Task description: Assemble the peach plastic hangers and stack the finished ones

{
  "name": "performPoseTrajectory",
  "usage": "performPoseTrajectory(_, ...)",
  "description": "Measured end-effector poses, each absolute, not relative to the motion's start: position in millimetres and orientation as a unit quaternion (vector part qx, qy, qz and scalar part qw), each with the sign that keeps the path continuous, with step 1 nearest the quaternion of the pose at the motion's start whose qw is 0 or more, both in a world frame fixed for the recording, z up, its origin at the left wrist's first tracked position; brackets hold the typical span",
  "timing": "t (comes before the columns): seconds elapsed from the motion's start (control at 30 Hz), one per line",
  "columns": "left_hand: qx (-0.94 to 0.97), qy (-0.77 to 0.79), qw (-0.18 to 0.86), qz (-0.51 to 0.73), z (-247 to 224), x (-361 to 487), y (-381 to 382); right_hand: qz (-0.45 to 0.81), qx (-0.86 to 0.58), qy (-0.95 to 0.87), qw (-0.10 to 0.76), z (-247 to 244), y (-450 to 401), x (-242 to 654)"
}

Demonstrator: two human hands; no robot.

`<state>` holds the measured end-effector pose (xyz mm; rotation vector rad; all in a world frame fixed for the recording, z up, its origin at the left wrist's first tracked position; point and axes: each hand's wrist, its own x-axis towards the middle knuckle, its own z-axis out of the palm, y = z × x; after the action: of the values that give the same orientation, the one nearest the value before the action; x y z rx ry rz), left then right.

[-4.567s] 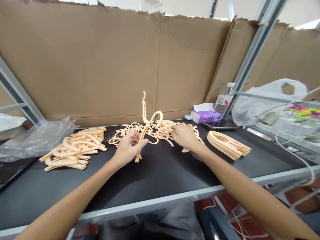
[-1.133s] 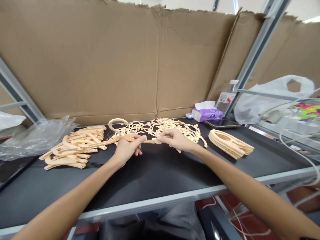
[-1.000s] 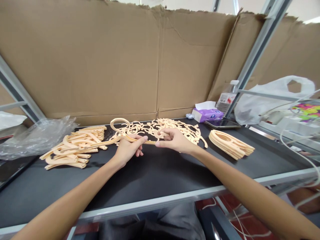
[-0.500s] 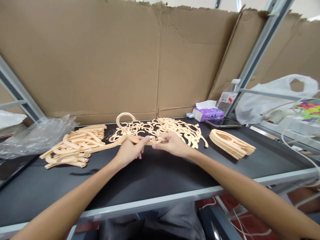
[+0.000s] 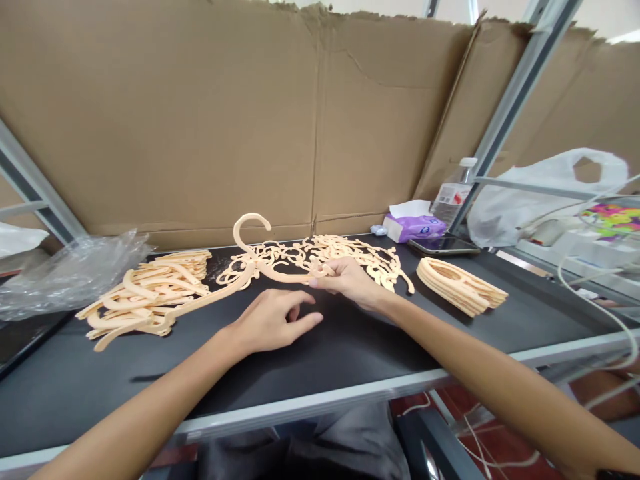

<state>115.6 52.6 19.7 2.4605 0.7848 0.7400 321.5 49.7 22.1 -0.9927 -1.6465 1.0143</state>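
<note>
My right hand (image 5: 347, 283) pinches one arm of a cream plastic clothes hanger (image 5: 235, 285) near its end. The hanger's hook stands up, and its other arm slopes down to the left, reaching over a pile of hanger arms (image 5: 155, 287). Below the hanger's middle, my left hand (image 5: 275, 320) is apart from it, with fingers loosely curved, thumb away from them and nothing in between. Behind the hanger lies a heap of small curved cream pieces (image 5: 345, 250), partly hidden by my right hand.
To the right lies a stack of flat cream hanger parts (image 5: 457, 287). Behind it are a phone (image 5: 443, 245), a purple tissue pack (image 5: 415, 228) and a plastic bottle (image 5: 453, 193). Clear plastic wrap (image 5: 75, 270) lies at the left. A cardboard wall (image 5: 210, 120) closes off the back.
My left hand has let go of the hanger and moved down toward me, its fingers opening. The right hand keeps its hold on the arm, and the hook has turned more upright.
</note>
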Motion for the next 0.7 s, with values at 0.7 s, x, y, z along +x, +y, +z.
performPoseTrajectory(0.7,0.897,0.245,-0.265,0.255,27,115,53,0.403,-0.409,-0.72,0.39,16,51,318)
